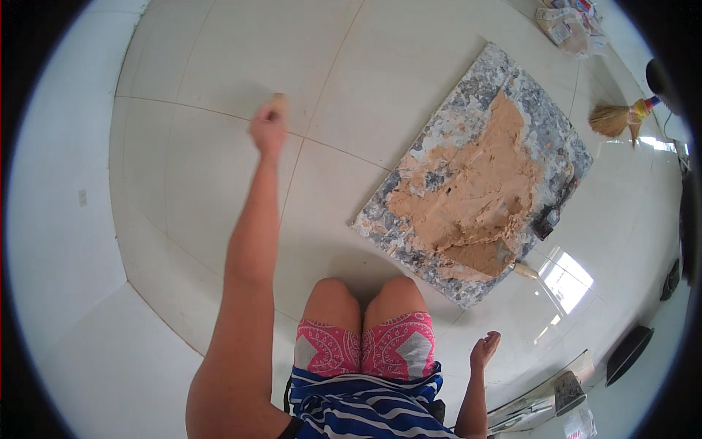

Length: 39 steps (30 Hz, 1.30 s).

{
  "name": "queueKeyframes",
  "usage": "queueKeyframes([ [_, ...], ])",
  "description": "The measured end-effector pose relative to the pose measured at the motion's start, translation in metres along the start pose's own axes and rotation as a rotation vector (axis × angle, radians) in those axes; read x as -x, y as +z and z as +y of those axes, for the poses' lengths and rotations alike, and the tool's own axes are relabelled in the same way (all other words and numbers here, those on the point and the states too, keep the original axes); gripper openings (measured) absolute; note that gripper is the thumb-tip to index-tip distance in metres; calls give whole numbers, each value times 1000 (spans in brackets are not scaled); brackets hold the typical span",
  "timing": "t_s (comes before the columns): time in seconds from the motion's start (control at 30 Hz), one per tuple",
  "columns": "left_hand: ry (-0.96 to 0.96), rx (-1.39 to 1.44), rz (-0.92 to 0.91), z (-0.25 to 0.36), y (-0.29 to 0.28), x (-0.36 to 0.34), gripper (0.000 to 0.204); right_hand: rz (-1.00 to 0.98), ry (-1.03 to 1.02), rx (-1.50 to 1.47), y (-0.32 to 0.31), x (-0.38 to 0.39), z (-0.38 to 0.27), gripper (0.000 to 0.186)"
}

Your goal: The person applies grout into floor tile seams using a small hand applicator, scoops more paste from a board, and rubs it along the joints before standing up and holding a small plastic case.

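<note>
My left arm reaches far out over the pale tiled floor. At its end my left hand is closed on a small yellowish piece, blurred so that its kind does not show. Low on the right, beside my thigh, my right hand hangs with its fingers curled in and nothing visible in them. Between the hands and to the right lies a grey, stained board spread with tan putty. A trowel smeared with putty rests at its near corner, its pale handle sticking out past the edge.
A small dark block sits on the board's right edge. Plastic bags lie at the far right, with a straw broom nearer. A dark basin-like thing stands by the right wall. White wall bounds the left.
</note>
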<state>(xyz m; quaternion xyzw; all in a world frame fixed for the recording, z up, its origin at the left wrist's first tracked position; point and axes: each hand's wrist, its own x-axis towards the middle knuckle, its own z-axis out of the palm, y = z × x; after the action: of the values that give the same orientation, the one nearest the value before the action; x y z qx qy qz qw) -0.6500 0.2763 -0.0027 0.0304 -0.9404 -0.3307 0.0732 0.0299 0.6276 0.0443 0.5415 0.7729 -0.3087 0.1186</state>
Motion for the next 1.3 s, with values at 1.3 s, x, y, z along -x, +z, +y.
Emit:
queueKeyframes([
  [1.3, -982, 1210, -430, -80, -163, 206, 39, -352, -1305, 461, 215, -19, -344, 31],
])
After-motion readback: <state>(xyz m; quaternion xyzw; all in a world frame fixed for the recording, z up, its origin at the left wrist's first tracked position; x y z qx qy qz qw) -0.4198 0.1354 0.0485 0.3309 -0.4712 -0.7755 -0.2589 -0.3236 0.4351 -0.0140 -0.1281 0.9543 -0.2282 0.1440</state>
